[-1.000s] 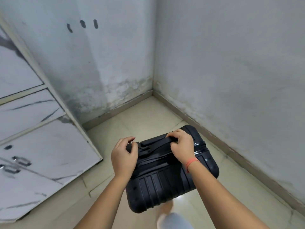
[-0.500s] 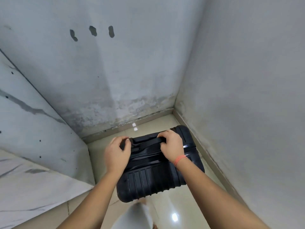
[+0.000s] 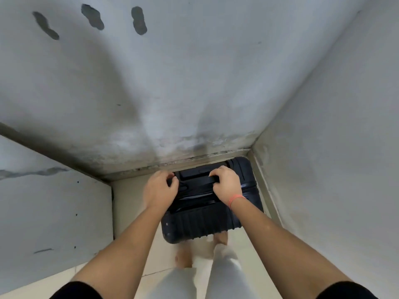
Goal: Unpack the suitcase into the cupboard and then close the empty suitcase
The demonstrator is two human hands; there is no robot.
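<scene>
Room corner, plaster walls over tile, even diffuse light.
Back grey plaster wall (image 3: 172, 83): three dark oval patches (image 3: 92, 17) up high, whitish flaking stains low down. Right grey plaster wall (image 3: 334, 147) meets it at the corner. Beige skirting strip (image 3: 151, 168) along the base. Glossy cream tile floor (image 3: 129, 212). White grey-veined cupboard side panel (image 3: 54, 212) at left.

Two grey plaster walls (image 3: 172, 83) met in a corner, with three dark smudges (image 3: 92, 17) high on the far one and pale staining above its skirting (image 3: 172, 164). Glossy cream floor tiles (image 3: 127, 197) lay below, and light trousers (image 3: 224, 275) hung over blurred bare feet (image 3: 183, 255).
</scene>
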